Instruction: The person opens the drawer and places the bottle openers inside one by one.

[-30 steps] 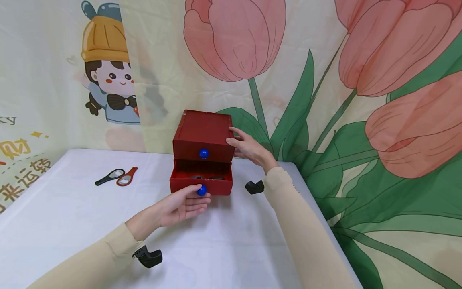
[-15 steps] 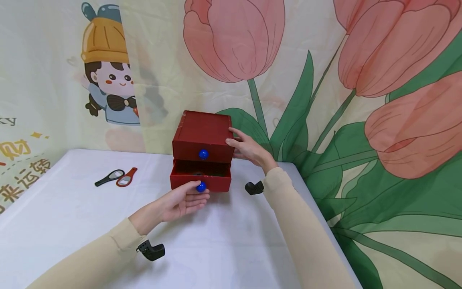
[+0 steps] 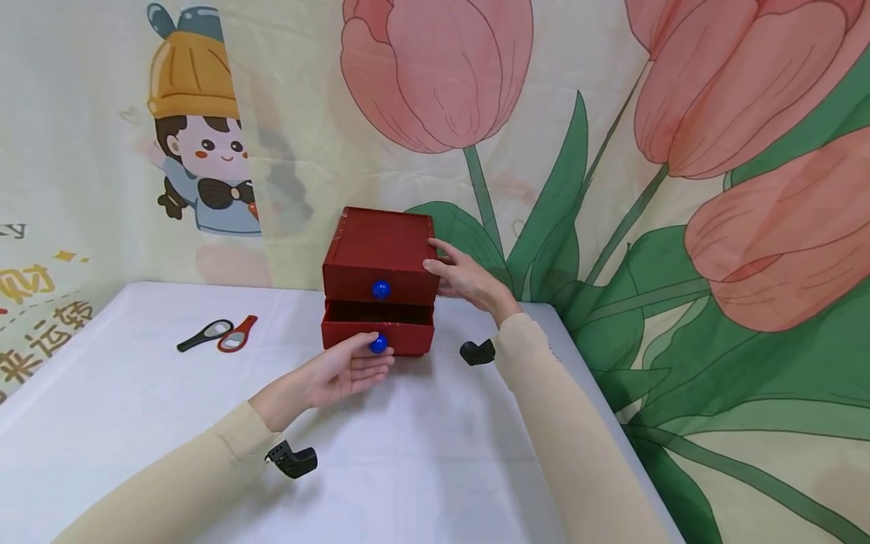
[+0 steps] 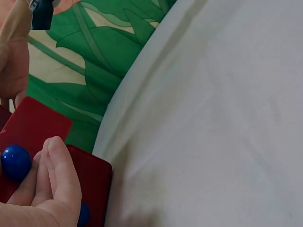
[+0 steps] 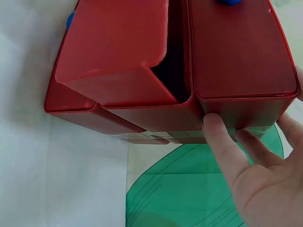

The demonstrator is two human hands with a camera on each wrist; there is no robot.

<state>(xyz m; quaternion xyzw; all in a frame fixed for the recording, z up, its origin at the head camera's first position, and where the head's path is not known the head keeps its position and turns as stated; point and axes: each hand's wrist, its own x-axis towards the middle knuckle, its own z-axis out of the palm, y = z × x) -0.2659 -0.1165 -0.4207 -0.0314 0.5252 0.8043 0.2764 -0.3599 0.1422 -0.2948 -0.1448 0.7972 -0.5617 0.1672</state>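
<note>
A red drawer box (image 3: 384, 242) stands on the white table, blue knobs on its drawers. Its middle drawer (image 3: 413, 334) is partly out, with a dark gap above its front. My left hand (image 3: 340, 375) pinches that drawer's blue knob (image 4: 16, 162) between thumb and index finger, the other fingers extended below. The bottom drawer's knob (image 4: 84, 215) peeks out behind those fingers in the left wrist view. My right hand (image 3: 476, 283) rests its thumb and fingers, fairly straight, against the right side of the box near the top drawer (image 5: 246, 52).
Two small magnifying glasses, one black (image 3: 197, 339) and one red (image 3: 248, 325), lie overlapping left of the box on the white tablecloth (image 3: 435, 461). A tulip-printed curtain (image 3: 503, 189) hangs close behind the box. Dark wrist cameras (image 3: 292, 459) jut from both sleeves.
My left hand has moved away from me with the knob, and the middle drawer has slid further into the box. Dark items seen inside it earlier are now hidden. My right hand stays put.
</note>
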